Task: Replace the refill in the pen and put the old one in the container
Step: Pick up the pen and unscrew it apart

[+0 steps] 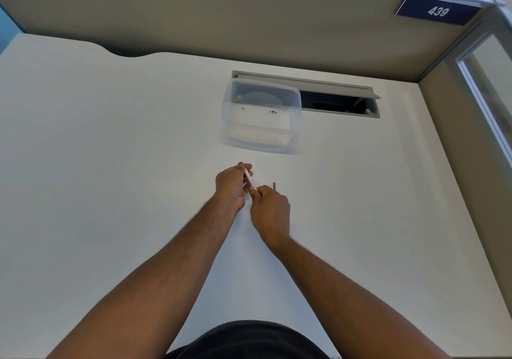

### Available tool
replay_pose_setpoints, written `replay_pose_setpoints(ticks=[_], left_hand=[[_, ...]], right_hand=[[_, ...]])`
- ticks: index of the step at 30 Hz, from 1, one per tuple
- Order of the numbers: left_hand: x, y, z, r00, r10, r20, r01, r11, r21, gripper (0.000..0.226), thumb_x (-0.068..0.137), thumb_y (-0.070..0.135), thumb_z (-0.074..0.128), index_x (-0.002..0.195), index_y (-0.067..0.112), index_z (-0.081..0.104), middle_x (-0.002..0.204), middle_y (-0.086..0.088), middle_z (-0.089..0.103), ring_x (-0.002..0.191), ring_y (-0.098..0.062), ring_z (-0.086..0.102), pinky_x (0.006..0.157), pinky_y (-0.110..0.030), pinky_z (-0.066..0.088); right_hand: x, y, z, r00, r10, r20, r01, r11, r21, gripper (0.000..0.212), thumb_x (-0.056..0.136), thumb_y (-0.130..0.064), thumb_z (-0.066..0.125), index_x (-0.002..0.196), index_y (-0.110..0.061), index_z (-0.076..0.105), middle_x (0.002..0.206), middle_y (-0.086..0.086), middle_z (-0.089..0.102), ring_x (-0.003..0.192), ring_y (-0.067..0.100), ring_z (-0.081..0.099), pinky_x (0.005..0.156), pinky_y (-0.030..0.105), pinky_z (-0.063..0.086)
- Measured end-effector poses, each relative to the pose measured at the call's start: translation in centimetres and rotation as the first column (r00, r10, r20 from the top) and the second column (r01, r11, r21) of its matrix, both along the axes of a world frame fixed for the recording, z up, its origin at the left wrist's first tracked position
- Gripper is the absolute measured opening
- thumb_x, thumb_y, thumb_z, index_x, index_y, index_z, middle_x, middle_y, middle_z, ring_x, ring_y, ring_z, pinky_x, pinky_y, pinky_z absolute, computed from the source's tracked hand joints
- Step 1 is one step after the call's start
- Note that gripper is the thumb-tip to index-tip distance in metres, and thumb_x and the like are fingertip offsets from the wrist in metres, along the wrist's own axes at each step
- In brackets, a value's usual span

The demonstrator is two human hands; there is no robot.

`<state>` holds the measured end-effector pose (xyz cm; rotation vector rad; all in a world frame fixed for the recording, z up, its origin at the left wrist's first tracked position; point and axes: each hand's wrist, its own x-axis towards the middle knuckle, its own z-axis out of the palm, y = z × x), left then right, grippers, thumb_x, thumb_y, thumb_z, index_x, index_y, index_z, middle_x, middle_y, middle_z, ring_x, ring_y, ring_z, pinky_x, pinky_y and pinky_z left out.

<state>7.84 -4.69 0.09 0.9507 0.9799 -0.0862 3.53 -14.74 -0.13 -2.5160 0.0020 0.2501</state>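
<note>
Pen held between both hands over the desk; refill change in progress, stage undetermined.

The left hand (pixel 232 184) is closed around the upper barrel of the white pen (pixel 250 180); the right hand (pixel 270 209) pinches its lower end, apparently so the two can twist or pull against each other. A short dark stick, possibly a refill (pixel 274 186), lies on the desk (pixel 110 164) just beyond the right hand, within easy reach. The clear container (pixel 261 116) sits well beyond both hands, open side not determinable. Whether the pen is already apart cannot be told.
</note>
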Motion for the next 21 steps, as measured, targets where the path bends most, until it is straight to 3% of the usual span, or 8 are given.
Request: replay_pose_setpoints(ticks=[4, 8, 11, 15, 18, 21], left_hand=[[0.2, -0.2, -0.2, 0.999, 0.031, -0.04, -0.03, 0.999, 0.03, 0.029, 0.096, 0.013, 0.055, 0.073, 0.013, 0.073, 0.088, -0.009, 0.068, 0.079, -0.017, 0.058, 0.074, -0.031, 0.053], [0.3, -0.2, -0.1, 0.997, 0.06, -0.051, -0.057, 0.997, 0.048, 0.029, 0.096, 0.012, 0.056, 0.073, 0.013, 0.073, 0.094, -0.009, 0.069, 0.075, -0.014, 0.058, 0.078, -0.03, 0.055], [0.4, -0.1, -0.1, 0.995, 0.081, -0.054, -0.078, 0.995, 0.061, 0.028, 0.095, 0.012, 0.057, 0.073, 0.013, 0.073, 0.096, -0.011, 0.069, 0.071, -0.014, 0.057, 0.069, -0.025, 0.054], [0.3, -0.1, 0.1, 0.995, 0.095, -0.044, -0.093, 0.995, 0.046, 0.027, 0.096, 0.012, 0.056, 0.075, 0.012, 0.073, 0.094, -0.011, 0.069, 0.068, -0.012, 0.055, 0.068, -0.024, 0.052], [0.0, 0.4, 0.8, 0.998, 0.055, 0.029, -0.054, 0.997, -0.049, 0.027, 0.1, 0.014, 0.053, 0.082, 0.009, 0.072, 0.088, -0.01, 0.068, 0.073, -0.012, 0.056, 0.072, -0.025, 0.051], [-0.2, 1.3, 1.0, 0.995, -0.003, 0.095, 0.013, 0.994, -0.105, 0.027, 0.102, 0.015, 0.049, 0.087, 0.006, 0.07, 0.084, -0.009, 0.066, 0.075, -0.014, 0.055, 0.075, -0.027, 0.049]], right_hand=[[-0.1, -0.2, 0.3, 1.0, -0.012, 0.018, 0.013, 1.0, -0.028, 0.029, 0.105, -0.032, 0.053, 0.092, -0.013, 0.071, 0.081, 0.003, 0.074, 0.069, 0.019, 0.068, 0.074, 0.031, 0.057], [0.0, -0.3, 0.2, 0.997, 0.034, 0.068, -0.029, 0.996, -0.08, 0.03, 0.104, -0.034, 0.054, 0.092, -0.013, 0.07, 0.079, 0.003, 0.074, 0.067, 0.02, 0.069, 0.074, 0.037, 0.059], [0.3, -0.5, 0.3, 0.987, 0.124, 0.105, -0.105, 0.981, -0.166, 0.03, 0.105, -0.034, 0.052, 0.092, -0.012, 0.068, 0.078, 0.004, 0.073, 0.066, 0.02, 0.068, 0.071, 0.035, 0.058], [0.4, -0.6, 0.5, 0.984, 0.143, 0.102, -0.122, 0.975, -0.187, 0.028, 0.105, -0.033, 0.052, 0.093, -0.011, 0.067, 0.08, 0.004, 0.073, 0.066, 0.019, 0.068, 0.07, 0.034, 0.058], [0.8, -0.5, 1.1, 0.997, 0.079, -0.016, -0.079, 0.996, -0.027, 0.033, 0.106, -0.036, 0.049, 0.088, -0.011, 0.061, 0.076, 0.001, 0.067, 0.067, 0.02, 0.063, 0.066, 0.035, 0.052], [1.8, -0.8, 2.1, 0.949, 0.005, -0.316, 0.102, 0.941, 0.321, 0.038, 0.105, -0.038, 0.044, 0.093, -0.009, 0.065, 0.072, 0.003, 0.067, 0.059, 0.016, 0.057, 0.056, 0.029, 0.044]])
